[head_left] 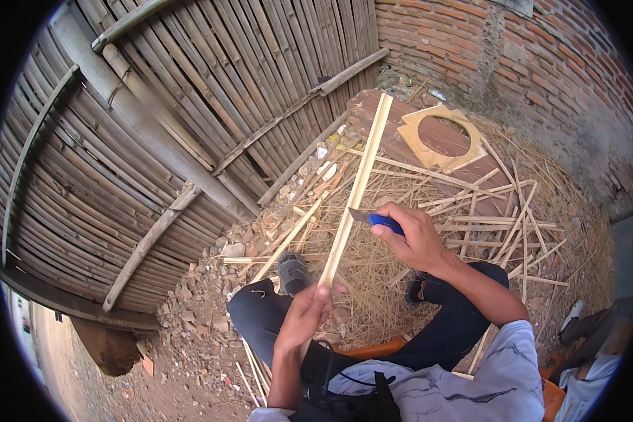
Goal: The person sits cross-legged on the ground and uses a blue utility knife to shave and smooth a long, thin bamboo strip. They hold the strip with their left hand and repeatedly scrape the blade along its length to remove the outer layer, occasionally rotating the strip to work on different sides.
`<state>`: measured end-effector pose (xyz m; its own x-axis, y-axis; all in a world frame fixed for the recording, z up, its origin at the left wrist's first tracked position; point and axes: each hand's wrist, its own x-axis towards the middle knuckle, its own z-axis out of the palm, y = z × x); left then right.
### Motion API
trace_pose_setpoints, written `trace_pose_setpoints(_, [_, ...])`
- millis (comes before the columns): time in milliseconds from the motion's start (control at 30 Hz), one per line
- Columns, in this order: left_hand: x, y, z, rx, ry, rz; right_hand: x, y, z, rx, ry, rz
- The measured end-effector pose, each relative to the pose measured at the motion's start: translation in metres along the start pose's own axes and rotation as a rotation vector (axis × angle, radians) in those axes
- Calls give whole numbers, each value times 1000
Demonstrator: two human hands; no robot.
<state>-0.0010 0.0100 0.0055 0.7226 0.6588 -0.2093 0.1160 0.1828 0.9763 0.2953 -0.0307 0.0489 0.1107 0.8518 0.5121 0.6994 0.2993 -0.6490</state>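
Observation:
A long, pale bamboo strip (361,176) slants up and away from my lap, with a line running along its length. My left hand (306,313) is wrapped round its near end. In my right hand (416,238) is a blue-handled utility knife (387,223), its blade out and pointing left. The blade tip meets or nearly meets the strip's right edge around the middle; actual contact is hard to tell. Between my bent knees, dry shavings (373,281) cover the ground beneath both hands.
Several cut strips (513,225) lie crisscrossed at the right. Beyond them a brown board (373,116) carries a pale panel with a round hole (408,133). A bamboo wall (190,84) stands left, a brick wall (541,56) far right. Another person's leg (587,330) shows lower right.

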Motion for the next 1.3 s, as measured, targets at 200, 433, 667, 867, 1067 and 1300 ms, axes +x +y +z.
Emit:
trace_pose_setpoints(200, [5,11,6,74,98,99,-23,-15,29,-145,-129,-210])
trace_pose_setpoints(433, [8,9,14,34,135,87,-32,-23,39,-149,-164,-315])
trace_pose_setpoints(667, [9,18,16,87,109,103,-32,-25,40,-130,-160,-316])
trace_pose_setpoints(867, [7,23,19,237,182,116,-30,-28,35,-180,-183,-321])
trace_pose_setpoints(1067, [12,17,21,324,276,121,-29,-35,32,-208,-167,-283])
trace_pose_setpoints(1300, [14,18,29,331,346,97,-30,-36,33,-251,-108,-264])
